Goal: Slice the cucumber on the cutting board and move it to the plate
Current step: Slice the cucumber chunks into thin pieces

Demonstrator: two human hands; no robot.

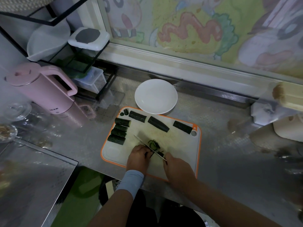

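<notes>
A white cutting board with an orange rim (183,145) lies on the steel counter. Several dark green cucumber chunks (119,130) lie along its left side and far edge. Near the board's middle, my left hand (138,158) holds down a cucumber piece (159,154), fingers curled on it. My right hand (177,169) grips the handle of a knife (147,145), its blade lying across that piece. A few thin cucumber slices (153,143) lie just beyond the blade. A white plate (155,96) sits bare behind the board.
A pink kettle (44,89) stands at the left, with a black wire rack (78,63) holding containers behind it. Glass jars (14,118) sit at the far left. A raised steel ledge runs along the wall, and pale objects (287,125) crowd the right edge.
</notes>
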